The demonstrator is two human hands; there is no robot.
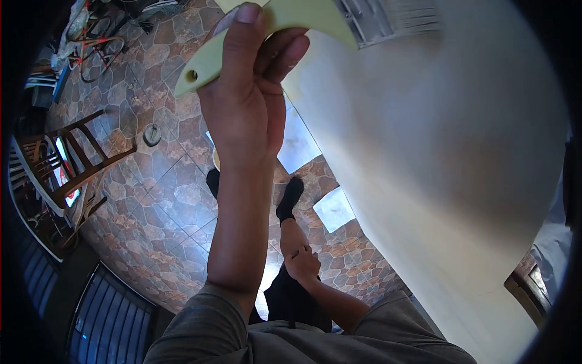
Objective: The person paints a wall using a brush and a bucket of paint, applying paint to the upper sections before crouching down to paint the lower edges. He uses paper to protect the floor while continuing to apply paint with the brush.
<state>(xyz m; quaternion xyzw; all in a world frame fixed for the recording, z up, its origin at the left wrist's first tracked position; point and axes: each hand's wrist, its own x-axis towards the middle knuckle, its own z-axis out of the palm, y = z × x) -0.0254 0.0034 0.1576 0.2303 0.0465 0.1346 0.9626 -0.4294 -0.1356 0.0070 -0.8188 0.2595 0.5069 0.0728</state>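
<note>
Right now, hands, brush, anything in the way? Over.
Left hand gripping brush, right hand on leg. Bristles by wall, contact unclear. Nothing visibly blocking; sheets on floor.

A wide, flat paintbrush [315, 15] with a pale yellow-green handle, a hole [191, 76] near its narrow end, is held in the left hand [245, 82], slanting up to the right. Its metal band [367, 21] and pale, streaked bristles [415, 15] lie against the view of a broad whitish wall; whether they touch is unclear.
</note>
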